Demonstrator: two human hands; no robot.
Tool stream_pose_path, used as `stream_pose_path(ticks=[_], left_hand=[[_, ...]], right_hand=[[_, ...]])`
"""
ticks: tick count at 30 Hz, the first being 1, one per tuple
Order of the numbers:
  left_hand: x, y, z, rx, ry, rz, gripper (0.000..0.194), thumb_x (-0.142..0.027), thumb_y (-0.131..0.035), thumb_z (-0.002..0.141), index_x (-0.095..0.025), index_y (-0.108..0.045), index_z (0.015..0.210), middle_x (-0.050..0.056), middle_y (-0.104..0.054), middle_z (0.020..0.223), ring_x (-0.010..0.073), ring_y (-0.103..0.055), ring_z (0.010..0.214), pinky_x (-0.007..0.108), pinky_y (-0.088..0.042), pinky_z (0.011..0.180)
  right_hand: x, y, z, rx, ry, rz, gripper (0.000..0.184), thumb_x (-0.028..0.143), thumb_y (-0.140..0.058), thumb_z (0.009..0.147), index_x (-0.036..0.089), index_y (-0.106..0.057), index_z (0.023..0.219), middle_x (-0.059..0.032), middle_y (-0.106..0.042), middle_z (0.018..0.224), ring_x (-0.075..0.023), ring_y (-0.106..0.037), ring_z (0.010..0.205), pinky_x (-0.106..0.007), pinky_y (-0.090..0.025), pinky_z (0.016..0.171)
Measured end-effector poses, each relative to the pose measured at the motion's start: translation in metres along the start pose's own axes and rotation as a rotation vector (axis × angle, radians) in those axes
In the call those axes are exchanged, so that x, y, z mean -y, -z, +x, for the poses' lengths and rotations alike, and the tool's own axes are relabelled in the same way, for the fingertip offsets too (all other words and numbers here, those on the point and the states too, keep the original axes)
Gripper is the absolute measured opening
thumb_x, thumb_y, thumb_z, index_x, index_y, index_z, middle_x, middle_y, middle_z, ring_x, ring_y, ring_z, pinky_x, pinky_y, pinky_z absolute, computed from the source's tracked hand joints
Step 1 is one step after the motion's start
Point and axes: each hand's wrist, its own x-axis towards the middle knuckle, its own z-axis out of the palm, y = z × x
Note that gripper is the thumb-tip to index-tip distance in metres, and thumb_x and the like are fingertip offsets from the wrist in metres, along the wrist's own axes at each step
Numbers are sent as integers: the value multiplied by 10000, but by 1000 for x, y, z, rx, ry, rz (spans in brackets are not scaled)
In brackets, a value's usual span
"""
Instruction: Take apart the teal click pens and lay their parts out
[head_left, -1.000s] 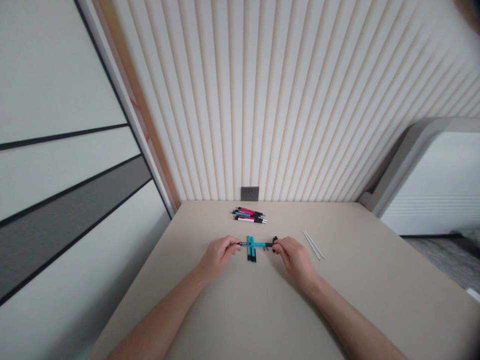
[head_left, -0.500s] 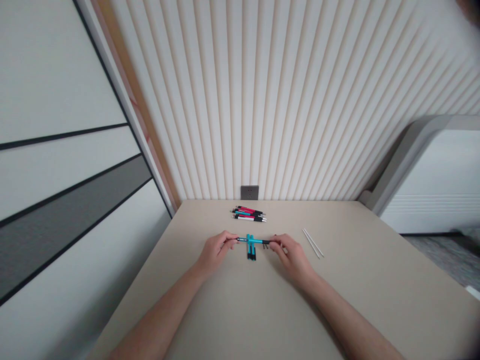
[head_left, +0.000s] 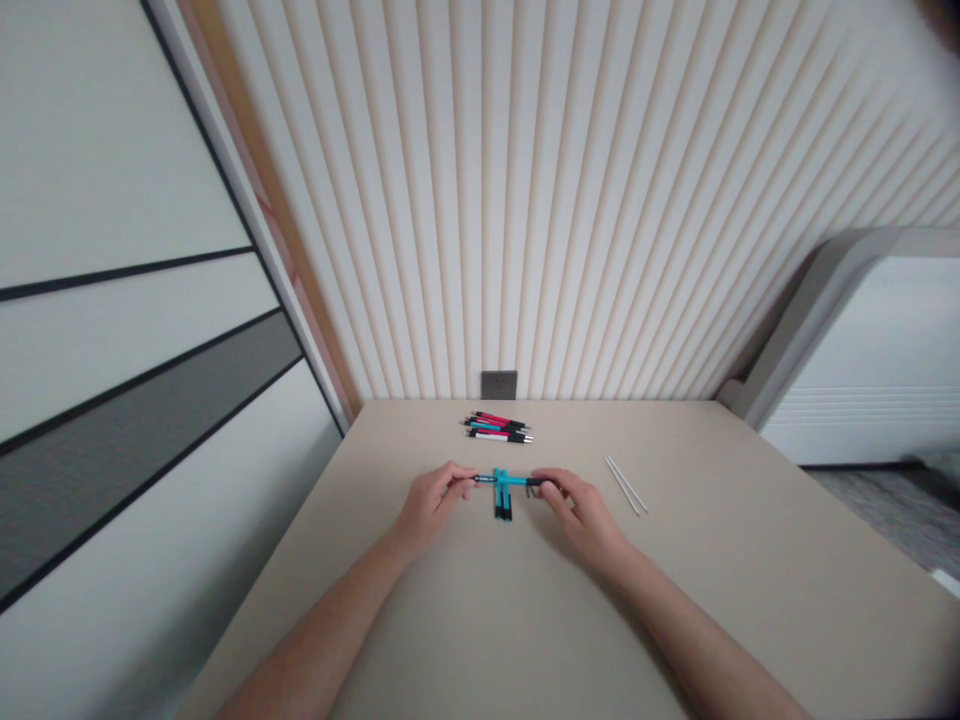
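Both hands hold one teal and black pen (head_left: pixel 504 481) level, just above the table. My left hand (head_left: pixel 435 502) pinches its left end, and my right hand (head_left: pixel 579 512) closes on its black right end. Under the held pen, a small group of teal and black pens (head_left: pixel 502 507) lies side by side, pointing away from me. Tiny dark parts (head_left: pixel 531 492) sit close to my right fingers, too small to name. Farther back lies a bundle of pens (head_left: pixel 495 428) in pink, teal, black and white.
Two thin white sticks (head_left: pixel 625 486) lie on the beige table (head_left: pixel 525 610) to the right. A dark wall socket (head_left: pixel 499 385) sits above the back edge, against a ribbed wall. A white cabinet stands at the right, and a panelled wall runs along the left.
My right hand has moved left along the pen, closer to my left hand. My left hand and the pens lying on the table have hardly moved.
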Motion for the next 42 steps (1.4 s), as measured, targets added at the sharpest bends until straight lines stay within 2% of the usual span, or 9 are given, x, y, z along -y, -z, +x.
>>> stream_pose_path(ticks=[3, 6, 11, 15, 18, 22, 27, 36, 42], left_hand=[[0, 0, 0, 23, 2, -1, 275, -372, -480, 926, -175, -661, 991, 8, -654, 697, 138, -583, 624, 223, -421, 624], [0, -1, 0, 32, 2, -11, 264, -360, -488, 924, -175, -664, 991, 7, -654, 694, 133, -578, 606, 218, -417, 606], [-1, -2, 0, 61, -24, -11, 260, -347, -479, 929, -174, -665, 987, 7, -656, 696, 134, -588, 614, 221, -425, 620], [-3, -2, -1, 57, -26, -1, 261, -342, -473, 933, -168, -660, 985, 6, -659, 702, 133, -593, 627, 220, -429, 630], [-4, -1, 0, 67, -39, 6, 262, -331, -465, 936, -162, -657, 990, 6, -656, 708, 131, -596, 637, 218, -426, 632], [-4, -1, 0, 63, -47, 13, 255, -321, -463, 938, -159, -653, 988, 1, -645, 701, 125, -582, 621, 212, -414, 613], [-4, -1, 0, 58, -38, 2, 260, -324, -461, 937, -161, -653, 1002, 1, -647, 707, 126, -586, 627, 214, -421, 619], [-1, -1, 0, 19, 13, -28, 260, -338, -488, 925, -155, -654, 1004, 1, -638, 682, 125, -567, 605, 215, -414, 593], [-1, -2, 1, 19, 9, -73, 255, -340, -498, 920, -154, -653, 1001, 6, -642, 678, 131, -584, 612, 224, -429, 597]], right_hand=[[0, -1, 0, 20, 8, -9, 238, 379, -490, 925, 194, -624, 989, -55, -662, 866, -175, -574, 769, -282, -457, 708], [0, -1, 0, 25, 14, -10, 260, 384, -514, 910, 191, -604, 1060, -58, -664, 896, -175, -573, 776, -278, -454, 698], [1, -2, 0, 75, 21, -7, 224, 370, -488, 926, 193, -619, 964, -42, -658, 848, -164, -568, 746, -266, -439, 678], [2, -2, -1, 80, 10, -2, 252, 362, -520, 911, 198, -593, 1088, -42, -658, 887, -160, -565, 753, -255, -427, 653], [2, -2, -1, 123, 19, -10, 231, 349, -468, 940, 198, -628, 1008, -39, -653, 844, -157, -556, 727, -256, -413, 640], [3, -2, -1, 77, 20, 4, 187, 340, -526, 909, 184, -602, 978, -37, -644, 839, -155, -545, 724, -256, -411, 642], [5, 0, 0, 139, 47, -1, 240, 343, -467, 945, 204, -643, 1030, -49, -674, 893, -163, -576, 753, -264, -422, 664], [10, 2, -1, 86, 23, -42, 224, 331, -490, 925, 183, -657, 940, -33, -662, 783, -149, -559, 674, -243, -418, 612], [12, 2, -1, 153, 81, 3, 261, 348, -476, 942, 208, -664, 1056, -56, -694, 931, -171, -612, 805, -260, -453, 725]])
